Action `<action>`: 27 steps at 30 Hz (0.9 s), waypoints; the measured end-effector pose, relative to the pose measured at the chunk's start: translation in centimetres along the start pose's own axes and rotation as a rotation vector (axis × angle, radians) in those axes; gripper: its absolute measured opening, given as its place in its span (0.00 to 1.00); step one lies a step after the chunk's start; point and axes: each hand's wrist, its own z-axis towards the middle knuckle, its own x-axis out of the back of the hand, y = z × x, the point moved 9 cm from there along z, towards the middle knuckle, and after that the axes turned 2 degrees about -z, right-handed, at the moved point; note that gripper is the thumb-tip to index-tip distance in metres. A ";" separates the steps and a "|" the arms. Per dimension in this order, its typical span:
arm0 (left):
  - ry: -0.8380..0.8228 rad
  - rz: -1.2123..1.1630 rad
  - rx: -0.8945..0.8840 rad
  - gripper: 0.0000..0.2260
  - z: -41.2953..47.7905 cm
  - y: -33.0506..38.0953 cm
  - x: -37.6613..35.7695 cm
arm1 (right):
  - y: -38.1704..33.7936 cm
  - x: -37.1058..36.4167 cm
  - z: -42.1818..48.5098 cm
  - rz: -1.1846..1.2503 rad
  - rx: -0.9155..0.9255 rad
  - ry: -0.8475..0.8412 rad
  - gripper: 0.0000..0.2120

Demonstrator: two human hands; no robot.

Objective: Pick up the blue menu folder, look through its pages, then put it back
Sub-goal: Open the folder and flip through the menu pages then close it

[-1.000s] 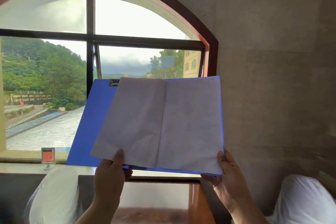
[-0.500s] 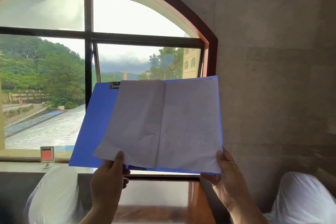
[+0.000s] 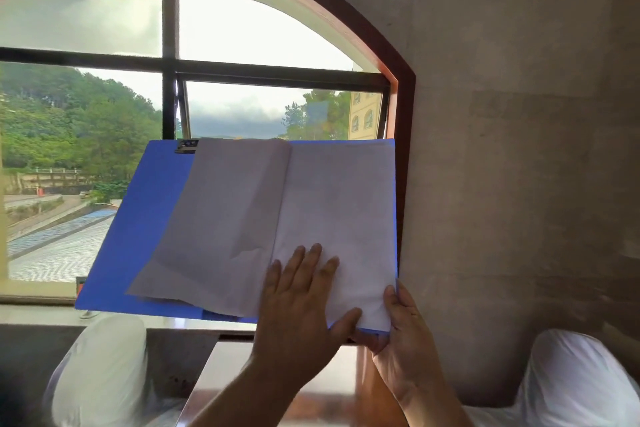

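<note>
the left hand (image 3: 298,302) has left the lower left corner of the open pages and now lies flat across the lower part of the right-hand sheet, fingers (image 3: 313,262) spread and resting on the paper, pinching nothing. the right hand (image 3: 398,333) grips the lower right corner of the thin blue plastic menu folder (image 3: 145,218), thumb on top of the paper, the other fingers hidden behind the cover. the folder is held open in the air, tilted up in front of the arched wood-framed window (image 3: 398,87), well clear of the glossy brown worktop (image 3: 221,367) below it. loose white paper pages (image 3: 242,211) lie spread across it, the left one sagging past the folder's lower edge. a small black metal clip (image 3: 187,146) sits at the top of the left cover.

the folder appears light and fairly stiff, though its covers would likely flex if held by one corner only. the sheets look limp, creased and easily torn, so a page is probably best lifted at its free outer edge or bottom corner, while the other hand supports the folder from beneath near the spine.
</note>
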 end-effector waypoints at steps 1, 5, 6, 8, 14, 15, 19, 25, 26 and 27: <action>-0.012 0.006 0.009 0.31 0.2 -0.2 -0.1 | -0.1 -0.2 0.0 0.014 -0.007 -0.005 0.20; 0.053 -0.013 0.007 0.18 0.5 -0.7 0.6 | -0.7 -0.5 -0.3 -0.039 -0.022 -0.013 0.20; 0.098 -0.023 -0.013 0.14 0.6 -0.6 1.1 | -0.9 -0.4 -0.2 -0.068 -0.005 0.004 0.20; 0.191 -0.060 -0.018 0.10 0.9 -1.1 2.4 | -1.6 -0.1 -0.3 -0.094 0.038 0.026 0.21; 0.352 -0.658 0.600 0.15 -1.4 -8.9 3.5 | -3.6 1.1 -0.5 -0.122 0.079 0.022 0.14; 0.399 -0.820 0.706 0.16 -2.2 -10.2 3.0 | -3.8 1.4 -0.4 -0.128 0.083 0.029 0.13; 0.380 -1.004 0.980 0.17 -4.5 -13.1 1.5 | -4.4 1.9 -0.1 -0.148 0.105 0.038 0.14; 0.087 -0.743 1.085 0.25 -6.9 -15.3 0.0 | -4.7 2.1 0.5 -0.175 0.116 0.037 0.17; 0.037 -0.820 1.171 0.27 -7.8 -15.6 -0.9 | -4.7 2.2 0.6 -0.178 0.118 0.033 0.18; -0.007 -0.922 1.259 0.28 -8.7 -15.7 -1.8 | -4.7 2.3 0.6 -0.181 0.121 0.029 0.18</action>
